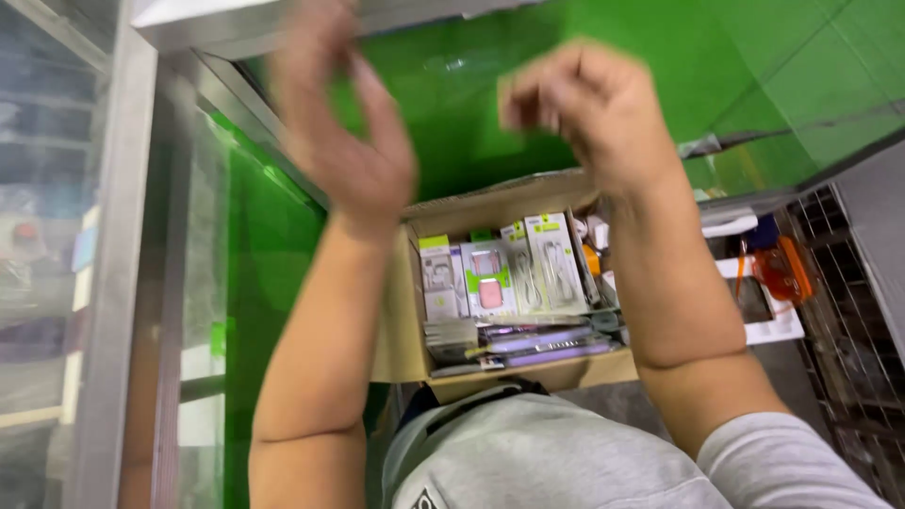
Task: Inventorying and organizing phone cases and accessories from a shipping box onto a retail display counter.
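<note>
1. The left hand (344,123) is hovering raised, fingers loosely curled, gripping nothing.
2. The right hand (589,108) is hovering half-clenched; any grasp is too blurred to tell.
3. The cardboard box (401,320) of packaged accessories (509,273) is sitting below both forearms.

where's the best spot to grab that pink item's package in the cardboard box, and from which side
Probably by its top edge, coming straight down from above. The white package with the pink item stands upright in the cardboard box, wedged between neighbouring white-and-green packages, so its faces and sides are blocked; only the top is free. Both hands, left and right, are raised above it, blurred.
</note>
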